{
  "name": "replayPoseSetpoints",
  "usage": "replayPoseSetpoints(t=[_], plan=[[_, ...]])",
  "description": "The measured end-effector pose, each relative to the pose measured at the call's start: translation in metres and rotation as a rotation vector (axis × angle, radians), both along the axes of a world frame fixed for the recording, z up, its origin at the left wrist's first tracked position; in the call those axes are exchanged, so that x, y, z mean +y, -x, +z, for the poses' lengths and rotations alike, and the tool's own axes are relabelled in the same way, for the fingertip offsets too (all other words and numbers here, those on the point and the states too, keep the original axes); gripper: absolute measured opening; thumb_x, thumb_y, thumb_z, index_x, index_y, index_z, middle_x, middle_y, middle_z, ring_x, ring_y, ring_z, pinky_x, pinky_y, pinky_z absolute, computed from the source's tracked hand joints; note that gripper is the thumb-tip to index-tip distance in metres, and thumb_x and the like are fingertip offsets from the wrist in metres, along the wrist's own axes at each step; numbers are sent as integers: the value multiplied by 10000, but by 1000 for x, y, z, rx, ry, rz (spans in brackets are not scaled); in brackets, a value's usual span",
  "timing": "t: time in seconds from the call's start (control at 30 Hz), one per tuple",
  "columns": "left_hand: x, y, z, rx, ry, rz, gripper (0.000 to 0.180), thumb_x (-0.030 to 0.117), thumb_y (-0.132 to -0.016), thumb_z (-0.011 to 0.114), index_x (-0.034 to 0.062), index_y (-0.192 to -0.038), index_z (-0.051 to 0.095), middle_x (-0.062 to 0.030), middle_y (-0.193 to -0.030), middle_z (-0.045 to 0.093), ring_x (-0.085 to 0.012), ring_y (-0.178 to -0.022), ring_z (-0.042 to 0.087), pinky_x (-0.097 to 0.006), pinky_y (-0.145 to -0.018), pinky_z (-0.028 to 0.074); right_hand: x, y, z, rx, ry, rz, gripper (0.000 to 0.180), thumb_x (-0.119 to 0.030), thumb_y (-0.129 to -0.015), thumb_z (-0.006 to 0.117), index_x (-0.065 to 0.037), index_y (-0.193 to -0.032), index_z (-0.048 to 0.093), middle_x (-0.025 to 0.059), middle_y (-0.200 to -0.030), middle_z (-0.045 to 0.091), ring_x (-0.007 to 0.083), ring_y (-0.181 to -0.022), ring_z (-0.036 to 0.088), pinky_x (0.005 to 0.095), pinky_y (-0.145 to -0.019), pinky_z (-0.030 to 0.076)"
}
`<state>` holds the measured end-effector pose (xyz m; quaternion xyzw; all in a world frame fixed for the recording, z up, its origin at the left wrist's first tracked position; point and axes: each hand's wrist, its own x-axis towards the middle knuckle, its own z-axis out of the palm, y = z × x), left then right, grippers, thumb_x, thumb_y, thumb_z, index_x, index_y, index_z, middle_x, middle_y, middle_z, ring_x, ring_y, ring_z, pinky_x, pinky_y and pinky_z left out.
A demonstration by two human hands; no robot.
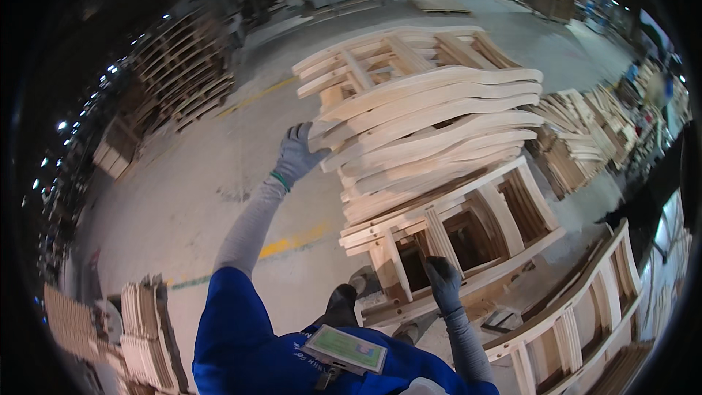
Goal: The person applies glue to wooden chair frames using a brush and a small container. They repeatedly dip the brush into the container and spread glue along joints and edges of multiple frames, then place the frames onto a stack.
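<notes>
At the lower left, bundles of curved wooden slats (150, 329) stand piled; beyond, wooden pallets (186, 73) rise in a stack on the concrete floor (183, 190). The gloved left hand (296, 155) is at the left end of the tall stack of curved ladder-like frames (431, 113), ungripped, fingers extended and thumb apart; whether it touches the rail ends cannot be told. Those frames look fully joined, rails with slats between, and are heaped high. Nearer the person, a lower stack of similar frames (443, 240) adjoins its near edge, seemingly joined too; how many remain cannot be judged. The gloved right hand (444, 287) is over that stack's near edge, left of centre, fingers bent; whether they clasp the rail is unclear. Farther right stand another slatted frame (570, 336), near the lower corner, and a pile of wooden pieces (585, 128).
</notes>
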<state>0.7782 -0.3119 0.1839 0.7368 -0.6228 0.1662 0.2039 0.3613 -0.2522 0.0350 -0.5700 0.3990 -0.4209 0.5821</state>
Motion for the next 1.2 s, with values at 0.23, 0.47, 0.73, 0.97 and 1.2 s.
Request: replayPoseSetpoints(t=[0.23, 0.47, 0.73, 0.97, 1.2], plan=[[-117, -62, 9, 457, -563, -239, 719, 543, -699, 675, -28, -1093, 488, -227, -966, 606, -328, -924, 596, -347, -805, 461, -24, -83, 32, 144, 158, -196, 192, -71, -872, 577, 19, -1040, 600, 40, -930, 615, 101, -833, 555, 240, -739, 454], [-131, -72, -5, 382, -535, -424, 624, 543, -777, 621, -31, -987, 494, -247, -937, 589, -343, -890, 588, -366, -752, 457, -101, -191, 87, -175, -57, -182, 430, -171, -871, 614, 54, -1206, 467, 132, -1019, 602, 154, -898, 578, 258, -773, 477], [-105, 18, 17, -318, -308, -881, 497, 422, -846, 548, -34, -1021, 455, -265, -847, 588, -375, -769, 606, -412, -699, 482, -206, -228, 161, -207, -147, -409, 531, -345, -795, 683, 32, -1116, 492, 70, -789, 571, 160, -660, 581, 308, -581, 508], [-108, 55, 62, 464, -310, -999, 450, 439, -843, 564, 1, -938, 593, -154, -900, 630, -295, -795, 618, -382, -736, 485, -181, -127, 111, -354, -214, -507, 271, -206, -795, 635, -58, -988, 515, 27, -722, 526, 136, -555, 530, 272, -475, 464], [-129, -45, 31, 628, -563, -397, 776, 426, -759, 680, -37, -1296, 364, -219, -1046, 585, -279, -811, 623, -373, -751, 497, -33, -80, 133, -220, -433, -570, 584, -150, -754, 687, -33, -1253, 407, 62, -942, 558, 125, -797, 556, 251, -690, 471]])
